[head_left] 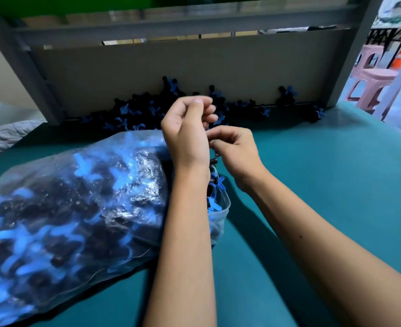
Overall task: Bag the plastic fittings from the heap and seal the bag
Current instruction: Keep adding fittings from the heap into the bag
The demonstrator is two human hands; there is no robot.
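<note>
A big clear plastic bag (77, 204) lies on its side on the teal surface (324, 185), bulging with black and blue plastic fittings (53, 232) that show through its wrinkled, shiny skin. It takes up the left half of the view, and its open mouth (220, 208) points toward the right, where a few blue fittings sit right at the lip.

Both forearms reach in from the bottom edge and meet just above that mouth. The left hand (187, 133) is raised over the top corner of the bag with its fingers (206, 109) curled in on themselves; whether anything is between them I cannot tell. The right hand (236, 147) sits just beside it, almost touching, with the thumb and fingers narrowed into a pinch on a small dark piece (214, 158) that hangs down from the fingertips toward the bag's opening. It is too small and dim to say for sure what it is.

Behind the hands, the heap of loose fittings (147, 109) is banked up against a plain grey board (147, 67) that stands along the back of the surface, held in a grey metal frame (41, 90). A few stray fittings (286, 95) lie farther right along the foot of the board. Off to the right, beyond the frame, stands a pink plastic stool (369, 86).
</note>
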